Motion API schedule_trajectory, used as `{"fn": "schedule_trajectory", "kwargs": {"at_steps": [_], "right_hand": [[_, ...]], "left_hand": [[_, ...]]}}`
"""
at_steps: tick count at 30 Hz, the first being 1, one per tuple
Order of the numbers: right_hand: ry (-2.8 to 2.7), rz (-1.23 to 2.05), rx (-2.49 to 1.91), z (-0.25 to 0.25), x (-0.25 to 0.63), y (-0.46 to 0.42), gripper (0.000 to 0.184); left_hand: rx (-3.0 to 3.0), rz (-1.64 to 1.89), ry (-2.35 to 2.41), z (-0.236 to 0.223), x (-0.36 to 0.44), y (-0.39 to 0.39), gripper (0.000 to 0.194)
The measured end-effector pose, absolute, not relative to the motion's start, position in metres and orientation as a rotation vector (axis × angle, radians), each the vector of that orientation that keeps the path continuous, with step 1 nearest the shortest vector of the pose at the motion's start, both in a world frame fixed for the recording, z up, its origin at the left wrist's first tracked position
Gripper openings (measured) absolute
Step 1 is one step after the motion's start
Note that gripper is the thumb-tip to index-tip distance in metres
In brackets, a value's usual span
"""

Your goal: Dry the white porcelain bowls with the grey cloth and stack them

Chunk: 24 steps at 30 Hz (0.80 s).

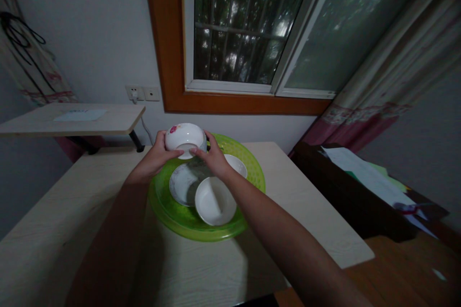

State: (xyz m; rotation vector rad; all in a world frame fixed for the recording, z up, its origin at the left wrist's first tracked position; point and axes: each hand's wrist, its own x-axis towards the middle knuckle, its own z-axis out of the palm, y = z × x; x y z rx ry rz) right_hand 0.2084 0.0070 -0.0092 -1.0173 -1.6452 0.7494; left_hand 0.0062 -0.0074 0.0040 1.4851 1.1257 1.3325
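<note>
Both my hands grip a white bowl with a red flower on its side (185, 136), held tilted above the far left part of a green plastic basket (201, 234). My left hand (156, 156) clasps its left side, thumb on the lower part. My right hand (214, 156) clasps the right side, with its thumb close to the other. Below, in the basket, are a plate with a faint pattern (183, 184), a plain white bowl (215, 201) in front, and another white dish (236, 165), partly covered by my right hand and forearm.
The basket stands on a pale wooden table (295, 206). A raised shelf (115, 122) with a paper sheet (81, 115) is at left. Behind are a wall socket (142, 93) and a barred window (241, 24). Papers (363, 172) lie on dark furniture at right.
</note>
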Motion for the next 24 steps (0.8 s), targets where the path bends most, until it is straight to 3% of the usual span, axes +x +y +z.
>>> {"fn": "schedule_trajectory", "kwargs": {"at_steps": [10,24], "right_hand": [[-1.936,0.438,-0.881,-0.004,0.221,0.01,0.076],[-2.244,0.115,-0.816,-0.002,0.215,-0.004,0.07]], "left_hand": [[1.898,1.121,1.445,0.005,0.009,-0.005,0.063],[2.028,1.008,1.578,0.007,0.016,-0.007,0.05]]}}
